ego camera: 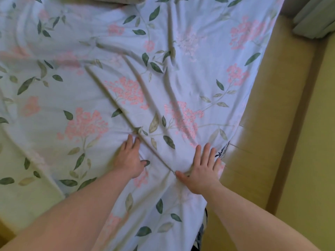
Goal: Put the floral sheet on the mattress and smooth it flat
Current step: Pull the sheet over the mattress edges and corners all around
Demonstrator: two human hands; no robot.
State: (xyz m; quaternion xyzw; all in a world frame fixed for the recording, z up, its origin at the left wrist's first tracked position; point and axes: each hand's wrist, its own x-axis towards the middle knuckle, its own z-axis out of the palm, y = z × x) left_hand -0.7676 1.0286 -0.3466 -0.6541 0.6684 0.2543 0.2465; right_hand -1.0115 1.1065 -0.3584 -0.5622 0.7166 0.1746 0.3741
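Observation:
The floral sheet point(112, 57), pale blue with pink blossoms and green leaves, lies spread over the mattress and fills most of the view. Long creases run diagonally from the upper left down to between my hands. My left hand point(129, 157) presses flat on the sheet near the front middle, fingers straight. To its right, close to the sheet's right edge, my right hand point(203, 171) lies flat with fingers spread and the thumb touching the end of a crease. The mattress itself is hidden under the sheet.
A tan wooden bed frame point(268, 109) runs along the right side, with yellowish floor point(311, 142) beyond it. A pale curtain point(315, 17) hangs at the top right. Part of a pillow point(116, 0) shows at the top edge. A dark patterned cloth point(222, 152) peeks out by my right hand.

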